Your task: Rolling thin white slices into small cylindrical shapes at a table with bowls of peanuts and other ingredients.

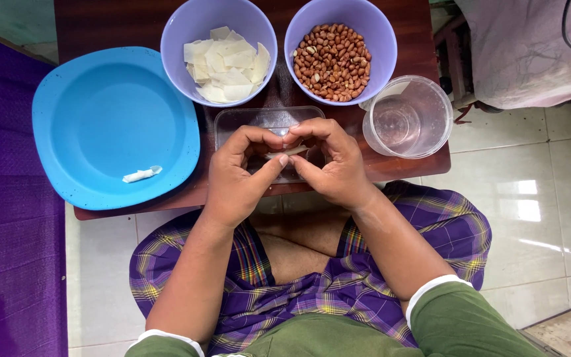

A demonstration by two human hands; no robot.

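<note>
Fingers of the left hand (236,175) and right hand (335,162) pinch a pale wrapper (287,153), seemingly rolling it, over the clear tray (229,122); peanut bowl (340,49) at twelve o'clock within reach; blue plate (100,112) at nine holds one finished roll (141,174).

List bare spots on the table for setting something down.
Most of the blue plate is bare, with one small roll near its front edge. Crowded: both bowls, clear tray, cup and the hands fill the right half.
</note>
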